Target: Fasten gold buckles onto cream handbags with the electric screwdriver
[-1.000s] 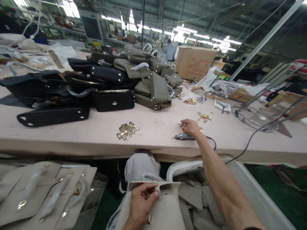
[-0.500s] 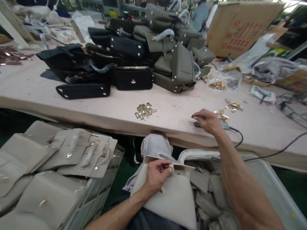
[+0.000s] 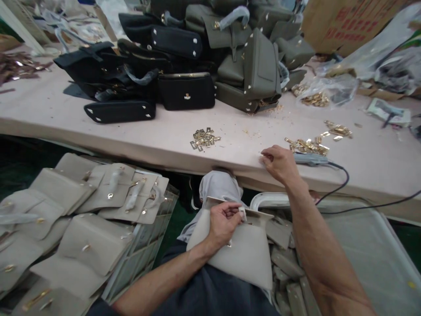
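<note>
A beige handbag panel (image 3: 240, 259) with a small metal fitting lies across my lap. My left hand (image 3: 225, 221) is closed at its upper edge, pinching a small pale tab (image 3: 242, 214) between thumb and fingers. Over the table's front edge, my right hand (image 3: 279, 162) has its fingers curled together; whatever they may hold is hidden. Just right of that hand lies a grey corded handheld tool (image 3: 311, 159), its front end out of sight. Gold metal fittings (image 3: 307, 146) are heaped right behind it. Farther left sits a pile of small rectangular metal frames (image 3: 205, 139).
Black handbags (image 3: 187, 91) and olive handbags (image 3: 263, 66) are stacked at the back of the table. Beige bag pieces (image 3: 95, 245) fill a crate at my left. A white bin (image 3: 362, 245) with grey-beige pieces stands at my right. A dark cord (image 3: 378, 206) crosses the table edge.
The view has tipped downward. My right hand has shifted left off the tool, baring more of its body and the fittings behind. My left hand still pinches the tab, which shows more clearly.
</note>
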A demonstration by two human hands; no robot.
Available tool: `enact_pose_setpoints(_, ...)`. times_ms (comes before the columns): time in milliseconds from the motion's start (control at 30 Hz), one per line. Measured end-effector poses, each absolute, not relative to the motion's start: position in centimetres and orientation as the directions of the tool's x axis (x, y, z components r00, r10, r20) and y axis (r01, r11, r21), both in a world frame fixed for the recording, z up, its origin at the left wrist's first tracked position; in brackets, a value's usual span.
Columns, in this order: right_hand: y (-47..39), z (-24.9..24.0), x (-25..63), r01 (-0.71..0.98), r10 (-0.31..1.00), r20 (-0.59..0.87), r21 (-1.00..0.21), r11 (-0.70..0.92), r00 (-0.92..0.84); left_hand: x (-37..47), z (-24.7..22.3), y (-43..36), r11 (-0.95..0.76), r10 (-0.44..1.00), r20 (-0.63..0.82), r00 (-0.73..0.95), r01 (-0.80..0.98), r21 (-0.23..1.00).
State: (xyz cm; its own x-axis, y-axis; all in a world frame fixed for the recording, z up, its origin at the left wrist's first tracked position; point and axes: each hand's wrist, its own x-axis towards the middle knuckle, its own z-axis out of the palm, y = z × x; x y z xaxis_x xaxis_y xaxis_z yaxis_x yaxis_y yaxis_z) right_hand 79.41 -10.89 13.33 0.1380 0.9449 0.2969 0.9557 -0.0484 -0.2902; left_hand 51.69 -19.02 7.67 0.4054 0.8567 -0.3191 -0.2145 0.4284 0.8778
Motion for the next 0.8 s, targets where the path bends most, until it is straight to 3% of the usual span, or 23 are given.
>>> enact_pose_setpoints(167, -13.3, 11.9, 78.0, 0.929, 0.908, 0.357, -0.360, -0.085, 0.221, 51.6, 7.8, -19.0, 0.410, 0.861, -0.307, 0.406, -0.196, 0.891)
enact_pose_setpoints(300, -15.3, 12.4, 76.9, 0.734, 0.885, 0.314, -0.678, -0.045, 0.345, 51.6, 7.8, -18.8, 0.431, 0.850, -0.328, 0.412, -0.187, 0.883)
enact_pose_setpoints(433, -17.5, 13.0, 75.5, 0.416, 0.964, 0.116, -0.909, 0.006, 0.239, 51.6, 8.3, -18.3, 0.441, 0.833, -0.354, 0.426, -0.124, 0.889)
enact_pose_setpoints(600, -19.3, 12.9, 73.4, 0.119, 0.964, -0.133, -0.979, -0.164, 0.232, 51.5, 8.8, -17.8, 0.451, 0.809, -0.360, 0.464, -0.098, 0.887)
enact_pose_setpoints(800, -20.3, 13.0, 72.5, 0.117, 0.980, -0.183, -0.975, -0.191, 0.071, 51.5, 9.0, -17.6, 0.482, 0.790, -0.382, 0.479, -0.102, 0.870)
